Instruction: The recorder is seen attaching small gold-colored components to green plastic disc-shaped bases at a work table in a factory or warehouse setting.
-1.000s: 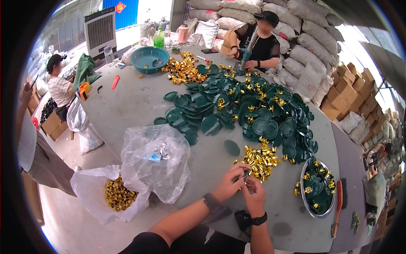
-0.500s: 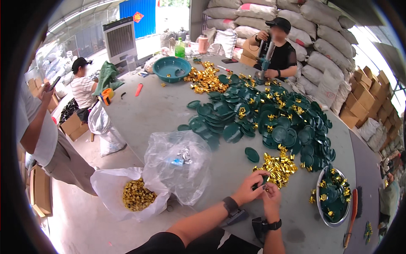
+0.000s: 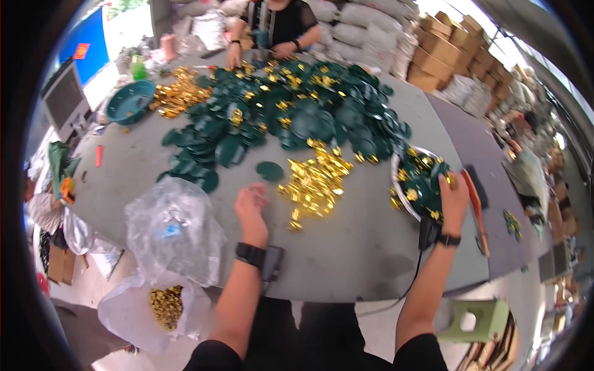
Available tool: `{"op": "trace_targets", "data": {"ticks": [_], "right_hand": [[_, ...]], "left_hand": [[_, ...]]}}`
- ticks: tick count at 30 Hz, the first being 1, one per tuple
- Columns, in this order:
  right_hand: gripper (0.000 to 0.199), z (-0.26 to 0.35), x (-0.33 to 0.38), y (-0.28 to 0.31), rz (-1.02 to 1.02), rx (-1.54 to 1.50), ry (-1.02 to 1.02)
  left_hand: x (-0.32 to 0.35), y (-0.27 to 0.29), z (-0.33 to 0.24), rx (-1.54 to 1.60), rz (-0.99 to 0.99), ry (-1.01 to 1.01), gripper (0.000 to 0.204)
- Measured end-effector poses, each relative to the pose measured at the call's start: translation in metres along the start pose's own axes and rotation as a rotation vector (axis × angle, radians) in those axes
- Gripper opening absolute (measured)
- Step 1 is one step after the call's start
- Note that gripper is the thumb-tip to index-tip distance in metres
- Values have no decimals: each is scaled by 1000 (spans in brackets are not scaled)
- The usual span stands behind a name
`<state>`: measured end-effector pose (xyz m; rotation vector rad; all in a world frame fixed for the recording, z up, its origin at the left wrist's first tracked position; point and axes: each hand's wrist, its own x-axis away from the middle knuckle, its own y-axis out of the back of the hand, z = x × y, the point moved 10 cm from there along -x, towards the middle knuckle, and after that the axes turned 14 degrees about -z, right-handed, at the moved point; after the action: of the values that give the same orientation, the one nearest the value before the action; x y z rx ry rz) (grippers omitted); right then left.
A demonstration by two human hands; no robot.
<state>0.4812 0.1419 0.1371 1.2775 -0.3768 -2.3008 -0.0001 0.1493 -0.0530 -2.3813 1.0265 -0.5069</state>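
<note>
My right hand (image 3: 455,199) is over the right rim of a silver metal bowl (image 3: 398,185). Its fingers are closed round a shiny gold piece (image 3: 451,180); whether a green disc is attached to it is hidden. Inside the bowl lie dark green discs (image 3: 424,193) with gold pieces on them. My left hand (image 3: 252,207) hovers over the grey table (image 3: 346,260), slightly blurred, its fingers loosely bent with nothing seen in them. Just beyond it are a single green disc (image 3: 270,170) and a heap of gold pieces (image 3: 318,179).
A large pile of green discs (image 3: 297,117) covers the table's middle. Clear plastic bag (image 3: 176,229) and white sack of gold bits (image 3: 124,315) are at left. A teal basin (image 3: 131,102) sits far left, a brush (image 3: 476,204) right. Across the table stands a person (image 3: 278,28).
My hands have parted: the right has gone to the bowl, the left has drawn back leftward. The green thing they held together is out of sight. The view has swung right.
</note>
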Motion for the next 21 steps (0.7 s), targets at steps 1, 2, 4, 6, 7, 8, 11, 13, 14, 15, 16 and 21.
{"op": "trace_targets", "data": {"ticks": [1,2,4,6,7,8,11,13,14,15,16,21], "right_hand": [[30,-37,-17,-7,25,2,-34],[30,-47,-25,-7,26,40,-34],[32,-47,-36,-6,65,250,87],[33,-45,-41,-7,91,246,65],[34,-46,-42,-9,104,232,36],[34,-48,-41,-14,114,236,39],[35,-42,-20,-42,214,230,127],[36,-61,-28,-43,169,289,212],[36,-65,-31,-48,130,331,292],[40,-65,-33,-58,184,405,275],[40,-61,-35,-67,196,401,278],[43,-43,-48,-94,289,413,329]], "left_hand": [[-2,-5,7,14,10,42,14],[-4,-7,9,0,2,47,13],[-4,-10,11,-13,-7,70,11],[-6,0,3,3,-33,43,10],[-7,5,5,-3,-49,47,10],[-7,4,5,10,-14,49,12],[-11,12,4,21,-3,63,15],[-6,3,6,37,-2,95,16],[-4,1,6,64,-29,120,12],[-4,5,4,89,-62,140,9],[-5,9,1,84,-74,140,9],[-11,13,4,140,-94,156,9]]}}
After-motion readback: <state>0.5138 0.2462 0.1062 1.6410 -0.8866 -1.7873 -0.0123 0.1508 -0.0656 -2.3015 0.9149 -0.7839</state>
